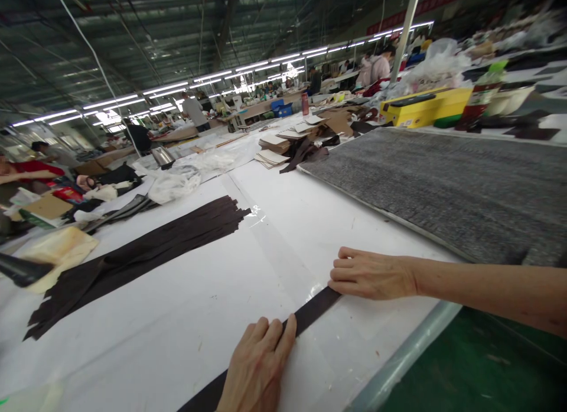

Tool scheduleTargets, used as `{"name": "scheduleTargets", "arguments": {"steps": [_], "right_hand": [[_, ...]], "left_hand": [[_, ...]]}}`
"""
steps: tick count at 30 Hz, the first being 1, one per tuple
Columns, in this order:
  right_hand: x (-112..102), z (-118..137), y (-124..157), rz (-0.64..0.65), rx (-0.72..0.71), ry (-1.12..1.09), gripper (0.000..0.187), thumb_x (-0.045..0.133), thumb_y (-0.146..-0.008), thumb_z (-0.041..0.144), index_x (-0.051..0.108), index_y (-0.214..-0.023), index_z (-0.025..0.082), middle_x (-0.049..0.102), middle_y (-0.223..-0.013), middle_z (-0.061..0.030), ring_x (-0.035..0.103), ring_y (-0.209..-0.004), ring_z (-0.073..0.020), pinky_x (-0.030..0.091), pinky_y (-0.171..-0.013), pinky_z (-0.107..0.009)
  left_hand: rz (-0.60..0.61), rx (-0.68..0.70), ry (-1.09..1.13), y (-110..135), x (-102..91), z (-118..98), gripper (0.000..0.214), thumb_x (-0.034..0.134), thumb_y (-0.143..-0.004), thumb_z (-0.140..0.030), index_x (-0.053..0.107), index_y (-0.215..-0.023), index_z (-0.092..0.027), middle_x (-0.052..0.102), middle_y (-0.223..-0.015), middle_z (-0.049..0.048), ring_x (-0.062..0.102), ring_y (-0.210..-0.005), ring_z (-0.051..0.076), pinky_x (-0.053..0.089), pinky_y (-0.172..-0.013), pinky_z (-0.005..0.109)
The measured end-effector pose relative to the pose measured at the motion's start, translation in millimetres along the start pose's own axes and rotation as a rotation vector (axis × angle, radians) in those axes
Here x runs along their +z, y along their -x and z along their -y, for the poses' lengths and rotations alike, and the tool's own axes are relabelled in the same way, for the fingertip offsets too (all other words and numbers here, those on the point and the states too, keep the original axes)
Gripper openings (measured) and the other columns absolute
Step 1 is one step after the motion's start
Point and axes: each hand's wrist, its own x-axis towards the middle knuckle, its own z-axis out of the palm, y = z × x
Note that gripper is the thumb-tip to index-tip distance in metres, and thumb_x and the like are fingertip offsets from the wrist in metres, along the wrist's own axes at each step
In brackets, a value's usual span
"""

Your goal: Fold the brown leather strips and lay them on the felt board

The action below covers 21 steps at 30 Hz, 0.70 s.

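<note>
A narrow dark brown strip of fabric or leather [316,310] lies across the white tabletop near its front edge. My right hand [372,274] has its fingers curled in and closed on the strip's far right end. Lower down, my left hand [261,362] lies over the strip, its bent fingertips pressing on the far edge of it. Beneath the left palm the strip is hidden, and it comes out again at the bottom of the view. Farther left lies a layered pile of similar dark strips [146,258] with uneven ends.
A grey felt-like board [443,181] covers the table's right side. Behind it are a yellow box [425,107] and a bottle [481,99]. Stacked cards [274,145] and clear plastic bags [175,184] lie farther back. A pale container [66,249] stands left. Several people work in the distance.
</note>
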Motion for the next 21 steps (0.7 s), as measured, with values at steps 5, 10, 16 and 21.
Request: {"name": "scheduleTargets", "arguments": {"steps": [5,10,16,21], "right_hand": [[-2.1,-0.9,0.7,-0.004,-0.005,0.011,0.023,0.035,-0.098,0.008,0.054,-0.088,0.015,0.051,-0.080,-0.0029,0.041,-0.074,-0.0170,0.030,-0.075,-0.035],[-1.5,-1.2,-0.7,-0.039,-0.016,0.019,0.023,0.035,-0.098,0.009,0.054,-0.087,0.016,0.051,-0.079,-0.0028,0.042,-0.074,-0.0168,0.030,-0.076,-0.035],[0.6,-0.7,1.8,-0.033,-0.001,0.028,0.023,0.035,-0.099,0.011,0.054,-0.087,0.015,0.051,-0.079,-0.0030,0.043,-0.074,-0.0170,0.030,-0.075,-0.034],[1.9,-2.7,9.4,-0.042,0.014,0.032,0.023,0.035,-0.100,0.011,0.055,-0.089,0.015,0.052,-0.080,-0.0040,0.044,-0.075,-0.0171,0.031,-0.075,-0.034]], "left_hand": [[-0.046,-0.081,0.073,-6.1,-3.3,1.6,0.060,0.038,-0.074,0.007,0.053,-0.125,-0.021,0.055,-0.114,0.0103,0.054,-0.091,0.025,0.048,-0.075,0.039],[-0.145,-0.237,0.385,-39.7,-15.8,-13.7,0.048,0.031,-0.083,0.005,0.061,-0.111,-0.018,0.055,-0.114,0.0096,0.052,-0.096,0.023,0.049,-0.086,0.040],[-0.036,-0.229,0.450,-68.1,-3.2,-37.2,0.050,0.034,-0.081,0.008,0.058,-0.120,-0.012,0.059,-0.101,0.0076,0.051,-0.094,0.023,0.049,-0.086,0.036],[0.010,-0.147,0.362,-63.5,3.6,-38.4,0.053,0.038,-0.080,0.008,0.051,-0.130,-0.006,0.059,-0.103,0.0091,0.049,-0.095,0.024,0.048,-0.088,0.035]]}}
